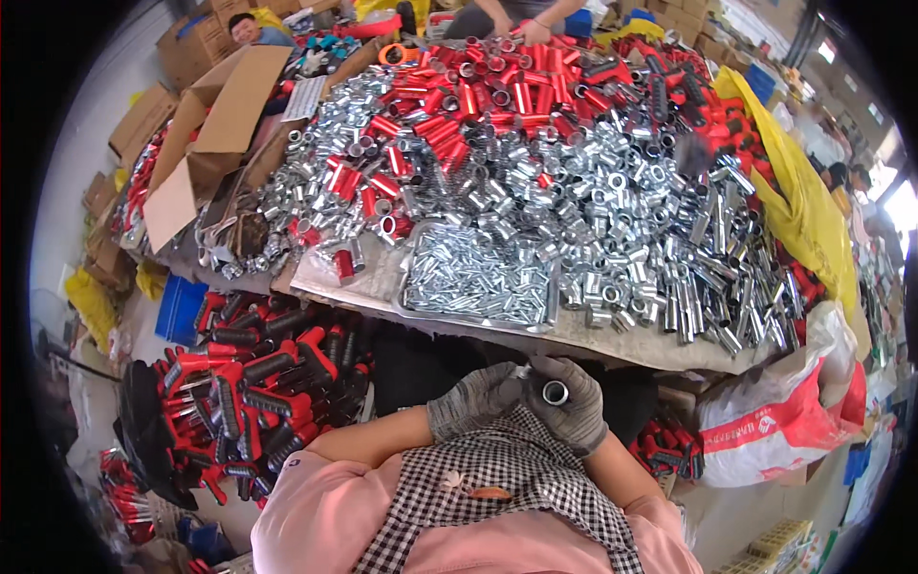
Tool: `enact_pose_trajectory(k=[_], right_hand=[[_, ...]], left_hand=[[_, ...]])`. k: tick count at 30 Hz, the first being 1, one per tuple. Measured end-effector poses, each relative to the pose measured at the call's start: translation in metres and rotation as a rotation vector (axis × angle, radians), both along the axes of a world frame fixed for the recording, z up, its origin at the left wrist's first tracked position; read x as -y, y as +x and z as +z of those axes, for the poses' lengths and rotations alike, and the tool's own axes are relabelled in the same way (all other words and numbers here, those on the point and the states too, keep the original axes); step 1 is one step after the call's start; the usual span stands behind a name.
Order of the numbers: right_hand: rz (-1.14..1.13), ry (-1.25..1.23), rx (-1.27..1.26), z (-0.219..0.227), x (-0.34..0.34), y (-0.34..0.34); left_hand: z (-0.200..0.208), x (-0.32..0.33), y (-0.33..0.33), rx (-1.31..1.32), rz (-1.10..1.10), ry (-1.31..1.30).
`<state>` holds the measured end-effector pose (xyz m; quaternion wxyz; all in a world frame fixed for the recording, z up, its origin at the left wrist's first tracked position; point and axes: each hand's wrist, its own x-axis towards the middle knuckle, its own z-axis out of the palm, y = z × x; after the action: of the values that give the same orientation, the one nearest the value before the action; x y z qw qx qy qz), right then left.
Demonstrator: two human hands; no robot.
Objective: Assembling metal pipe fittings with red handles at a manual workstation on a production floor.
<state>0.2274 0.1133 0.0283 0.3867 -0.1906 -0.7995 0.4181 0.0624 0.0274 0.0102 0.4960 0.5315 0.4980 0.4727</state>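
Note:
My right hand, in a grey knitted glove, is closed around a shiny metal sleeve; its round open end points up. My left hand, gloved alike, meets it at the fingertips in front of my apron. Those left fingers are pinched together by a small silvery bit, too small to name. Just beyond my hands, at the table's front edge, a metal tray holds many small silvery pins. Loose chrome sleeves are heaped behind and right of the tray.
Red sleeves pile up farther back. Longer chrome tubes lie at the right. Red-and-black tool handles fill the space at my left. A white-and-red sack stands right, an open cardboard box far left. Another person's hands work across the table.

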Motion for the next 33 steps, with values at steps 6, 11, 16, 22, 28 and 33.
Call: enact_pose_trajectory(k=[6,11,16,22,28,33], right_hand=[[-0.015,0.162,0.039,-0.002,-0.001,0.001],[-0.041,0.298,0.203,-0.004,0.001,-0.002],[-0.046,0.24,0.264,-0.007,-0.005,0.002],[-0.019,-0.074,0.385,0.005,-0.001,-0.005],[0.147,0.09,0.5,-0.035,-0.002,-0.021],[0.326,-0.437,0.028,-0.034,-0.007,-0.005]], left_hand=[[0.015,-0.003,-0.006,0.006,-0.019,-0.111],[0.016,-0.004,-0.013,-0.003,0.006,-0.101],[0.011,-0.007,-0.027,-0.226,-0.043,0.273],[0.044,-0.02,-0.038,-1.115,-0.099,0.669],[0.069,-0.031,-0.006,-1.148,-0.335,0.736],[0.071,-0.039,-0.01,-0.923,-0.247,0.988]])
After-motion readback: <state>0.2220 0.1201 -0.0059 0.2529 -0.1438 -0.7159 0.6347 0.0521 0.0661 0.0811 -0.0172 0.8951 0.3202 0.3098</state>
